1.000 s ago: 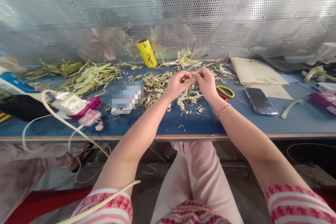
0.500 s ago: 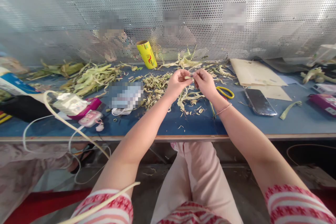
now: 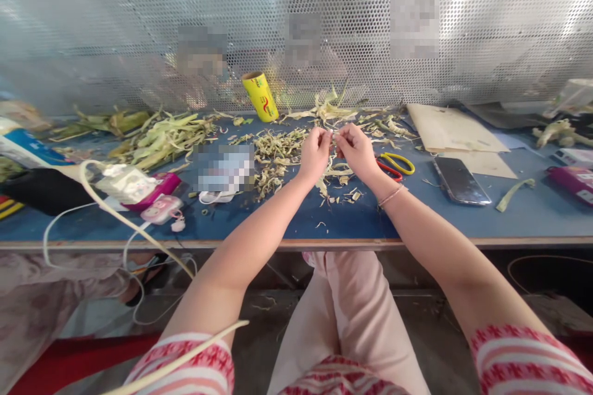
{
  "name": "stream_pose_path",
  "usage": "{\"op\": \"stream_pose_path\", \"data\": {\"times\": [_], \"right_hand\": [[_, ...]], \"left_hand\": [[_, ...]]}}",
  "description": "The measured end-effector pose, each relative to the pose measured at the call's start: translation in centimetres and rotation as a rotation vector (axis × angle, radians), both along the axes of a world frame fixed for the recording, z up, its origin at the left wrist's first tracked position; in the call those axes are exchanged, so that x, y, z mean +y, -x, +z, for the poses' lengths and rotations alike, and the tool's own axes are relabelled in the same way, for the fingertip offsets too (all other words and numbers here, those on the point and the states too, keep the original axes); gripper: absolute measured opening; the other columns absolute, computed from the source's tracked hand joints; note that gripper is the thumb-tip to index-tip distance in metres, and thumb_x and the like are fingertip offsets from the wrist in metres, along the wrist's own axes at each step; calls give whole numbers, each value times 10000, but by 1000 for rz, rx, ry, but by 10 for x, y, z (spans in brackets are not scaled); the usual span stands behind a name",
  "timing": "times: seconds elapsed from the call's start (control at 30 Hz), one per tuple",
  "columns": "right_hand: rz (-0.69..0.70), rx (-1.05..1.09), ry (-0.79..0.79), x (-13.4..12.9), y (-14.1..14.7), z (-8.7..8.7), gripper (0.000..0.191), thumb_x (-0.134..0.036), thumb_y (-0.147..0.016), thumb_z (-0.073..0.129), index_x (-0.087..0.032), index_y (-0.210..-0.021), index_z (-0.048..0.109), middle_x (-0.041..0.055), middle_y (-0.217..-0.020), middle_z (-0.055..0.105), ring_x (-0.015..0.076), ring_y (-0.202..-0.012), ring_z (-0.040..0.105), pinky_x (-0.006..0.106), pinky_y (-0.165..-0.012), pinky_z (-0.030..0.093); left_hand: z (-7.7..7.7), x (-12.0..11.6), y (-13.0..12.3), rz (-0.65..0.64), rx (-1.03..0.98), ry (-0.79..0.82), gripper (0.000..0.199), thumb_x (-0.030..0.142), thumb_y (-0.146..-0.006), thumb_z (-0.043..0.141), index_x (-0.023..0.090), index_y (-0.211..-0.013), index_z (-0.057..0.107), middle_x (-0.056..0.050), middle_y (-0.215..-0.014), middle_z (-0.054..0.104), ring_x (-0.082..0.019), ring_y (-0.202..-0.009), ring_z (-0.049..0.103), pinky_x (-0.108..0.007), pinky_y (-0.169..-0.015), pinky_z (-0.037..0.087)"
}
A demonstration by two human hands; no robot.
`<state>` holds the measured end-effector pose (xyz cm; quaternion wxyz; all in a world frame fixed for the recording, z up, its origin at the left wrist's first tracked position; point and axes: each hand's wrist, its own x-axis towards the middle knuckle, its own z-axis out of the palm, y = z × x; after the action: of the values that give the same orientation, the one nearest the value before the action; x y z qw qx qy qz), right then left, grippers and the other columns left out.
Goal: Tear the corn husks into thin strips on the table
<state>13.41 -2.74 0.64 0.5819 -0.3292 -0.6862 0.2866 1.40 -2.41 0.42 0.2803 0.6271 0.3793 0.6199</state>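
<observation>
Above the scrap-strewn middle of the bench, my left hand and my right hand meet with fingertips pinched. Between them is a small pale piece of plant strip, mostly hidden by the fingers. Shredded pale-green plant strips lie in a heap beside my left hand. Under and around both hands are more curled, dry shreds. Scissors with red and yellow handles rest just right of my right wrist, their blades hidden.
A yellow cardboard tube stands tilted near the perforated metal screen. Larger leaf strips are piled at left, near a charger with cables. To the right lie a phone, tan card sheets and a loose stalk.
My fingertips have come closer together and dipped slightly, covering more of the pale strip. Both wrists have turned a little, and more of the scissors' red handle shows.
</observation>
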Motion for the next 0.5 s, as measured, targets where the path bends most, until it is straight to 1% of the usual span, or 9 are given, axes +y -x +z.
{"op": "stream_pose_path", "data": {"times": [0.07,0.17,0.33,0.5], "right_hand": [[8,1,-3,1,0,-1,255,-419,-852,590,-238,-775,429,-76,-522,465,81,-458,438,249,-484,369],[28,4,6,1,1,0,285,-449,-842,606,-235,-769,433,-79,-511,447,74,-443,406,247,-461,338],[67,12,2,-2,2,4,316,-471,-834,613,-233,-752,422,-82,-509,429,68,-437,371,246,-452,297],[121,7,-2,-3,1,7,309,-455,-843,608,-231,-751,417,-77,-519,427,68,-450,371,245,-454,288]], "left_hand": [[-1,1,1,62,39,-70,311,427,-888,572,212,-701,449,45,-556,439,-98,-521,407,-268,-547,320],[-4,5,1,81,24,-89,321,446,-895,554,213,-706,439,39,-578,433,-102,-532,400,-270,-547,313],[-8,13,2,64,-17,-76,389,549,-867,544,215,-698,436,40,-567,421,-100,-513,394,-270,-523,311],[-4,10,3,11,-87,-32,448,636,-816,549,222,-692,429,61,-508,375,-89,-448,380,-267,-479,300]]}}
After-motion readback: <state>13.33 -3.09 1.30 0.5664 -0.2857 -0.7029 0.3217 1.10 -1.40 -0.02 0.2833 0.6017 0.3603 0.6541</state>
